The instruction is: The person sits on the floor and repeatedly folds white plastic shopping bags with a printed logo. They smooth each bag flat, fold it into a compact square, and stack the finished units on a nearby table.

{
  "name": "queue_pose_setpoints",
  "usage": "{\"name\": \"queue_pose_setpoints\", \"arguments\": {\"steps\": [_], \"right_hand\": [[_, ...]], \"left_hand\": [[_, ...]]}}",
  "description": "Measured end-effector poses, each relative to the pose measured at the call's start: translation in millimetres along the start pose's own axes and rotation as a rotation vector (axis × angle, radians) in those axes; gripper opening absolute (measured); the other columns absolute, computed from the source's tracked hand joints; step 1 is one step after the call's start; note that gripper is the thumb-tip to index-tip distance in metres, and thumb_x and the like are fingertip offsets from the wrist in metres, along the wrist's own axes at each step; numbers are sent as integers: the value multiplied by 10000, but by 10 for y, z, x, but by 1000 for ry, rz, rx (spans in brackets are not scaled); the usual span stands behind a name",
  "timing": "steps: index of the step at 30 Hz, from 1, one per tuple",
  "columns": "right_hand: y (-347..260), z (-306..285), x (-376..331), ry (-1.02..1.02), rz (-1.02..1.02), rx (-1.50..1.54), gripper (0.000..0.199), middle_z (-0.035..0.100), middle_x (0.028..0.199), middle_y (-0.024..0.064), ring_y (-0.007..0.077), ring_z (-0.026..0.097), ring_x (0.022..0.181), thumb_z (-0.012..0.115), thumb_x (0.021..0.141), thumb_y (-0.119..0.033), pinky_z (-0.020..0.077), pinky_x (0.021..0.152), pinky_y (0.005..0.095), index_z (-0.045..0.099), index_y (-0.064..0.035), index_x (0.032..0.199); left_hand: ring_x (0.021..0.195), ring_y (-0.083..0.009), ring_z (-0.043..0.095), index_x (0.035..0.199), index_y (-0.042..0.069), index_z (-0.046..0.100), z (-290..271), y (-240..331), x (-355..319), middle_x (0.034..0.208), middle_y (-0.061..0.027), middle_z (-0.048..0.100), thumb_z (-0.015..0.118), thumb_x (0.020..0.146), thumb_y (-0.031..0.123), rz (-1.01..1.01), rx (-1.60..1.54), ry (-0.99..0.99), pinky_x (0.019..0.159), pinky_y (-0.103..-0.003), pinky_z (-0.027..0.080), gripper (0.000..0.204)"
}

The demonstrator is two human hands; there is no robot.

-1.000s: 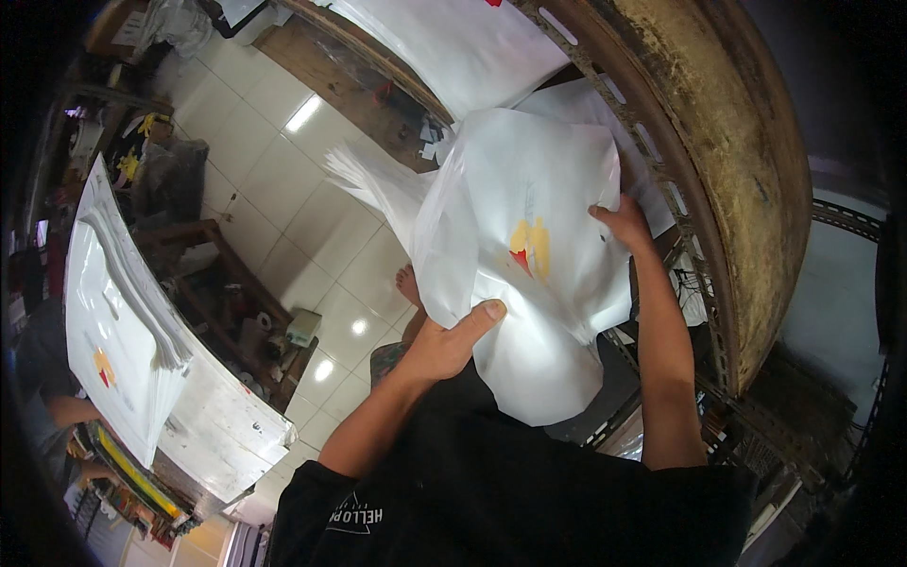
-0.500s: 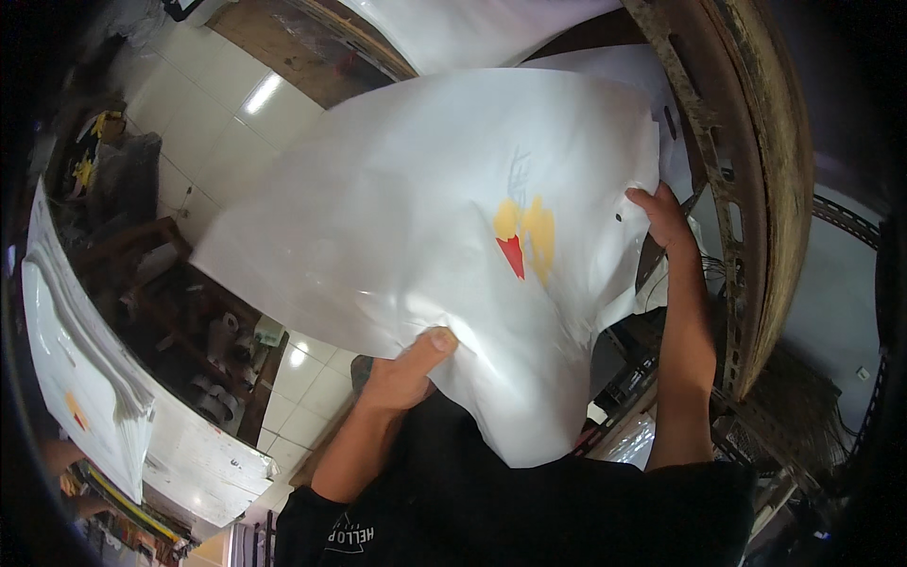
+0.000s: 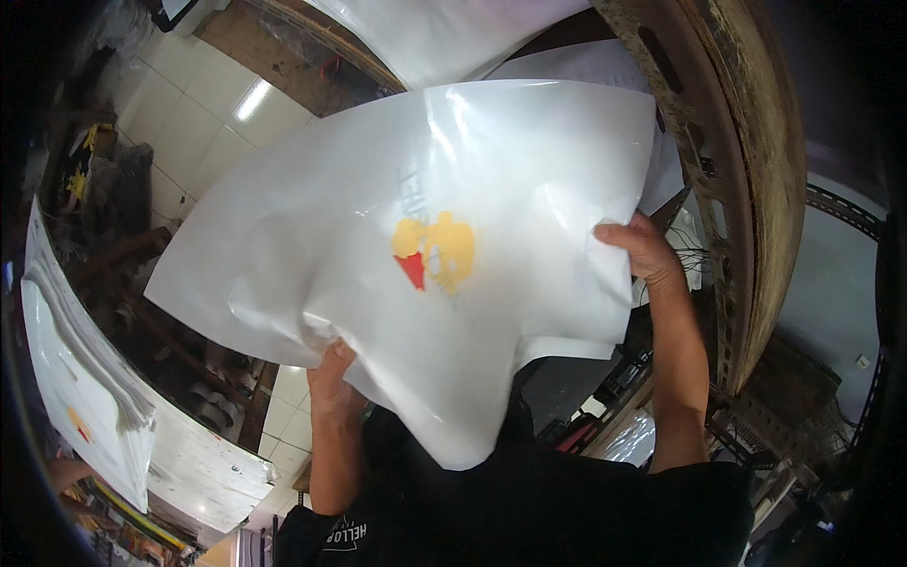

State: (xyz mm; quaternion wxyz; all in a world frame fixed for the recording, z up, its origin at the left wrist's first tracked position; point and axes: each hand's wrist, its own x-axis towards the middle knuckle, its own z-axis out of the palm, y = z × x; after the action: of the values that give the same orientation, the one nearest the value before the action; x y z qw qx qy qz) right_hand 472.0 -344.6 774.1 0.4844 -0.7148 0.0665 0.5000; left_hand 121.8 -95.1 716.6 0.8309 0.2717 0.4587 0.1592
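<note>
A large, glossy white plastic sheet (image 3: 331,208) hangs spread out in front of me, with a yellow and red print near its middle and faint grey lettering above it. Its surface is creased, and a fold droops toward my black shirt. My left hand (image 3: 335,378) pinches the sheet's near edge, thumb on top, with the other fingers partly hidden. At the sheet's right edge, my right hand (image 3: 644,248) is closed on it the same way, thumb over the upper face.
Another white sheet (image 3: 444,33) lies beyond on a wood-edged surface. A rusty slotted metal frame (image 3: 704,161) and a curved-looking wooden edge (image 3: 779,189) rise at the right. A stack of printed white sheets (image 3: 80,369) rests on a white-topped table (image 3: 213,482) at left, beside another person's hand (image 3: 68,472).
The sheet has shifted left and opened out flatter, its print moving left too. My left hand has moved left, while my right hand has come slightly left and nearer.
</note>
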Motion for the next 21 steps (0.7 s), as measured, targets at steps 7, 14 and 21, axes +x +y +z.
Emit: {"name": "queue_pose_setpoints", "arguments": {"steps": [7,14,21], "right_hand": [[134,662,-143,-154,38,215,414,648,1168,126,215,654,1010,655,890,-77,539,882,355,559,37,1276],[137,958,-193,-117,11,412,523,647,1107,156,242,665,981,658,810,-112,552,879,378,514,64,1281],[-25,1235,-268,-236,-38,335,648,615,1175,180,255,658,1008,635,788,-105,541,903,377,420,59,1376]], "left_hand": [[1081,-287,632,1306,-50,507,-245,110,-177,1187,-162,622,706,783,295,-9,39,118,949,-426,507,657],[1097,-293,622,1340,-24,478,-197,271,-364,1210,-152,614,692,830,206,-201,112,266,948,-449,510,600],[1022,-223,620,1260,-11,564,-292,133,-322,1139,-102,639,640,913,165,-194,258,188,907,-371,481,397]]}}
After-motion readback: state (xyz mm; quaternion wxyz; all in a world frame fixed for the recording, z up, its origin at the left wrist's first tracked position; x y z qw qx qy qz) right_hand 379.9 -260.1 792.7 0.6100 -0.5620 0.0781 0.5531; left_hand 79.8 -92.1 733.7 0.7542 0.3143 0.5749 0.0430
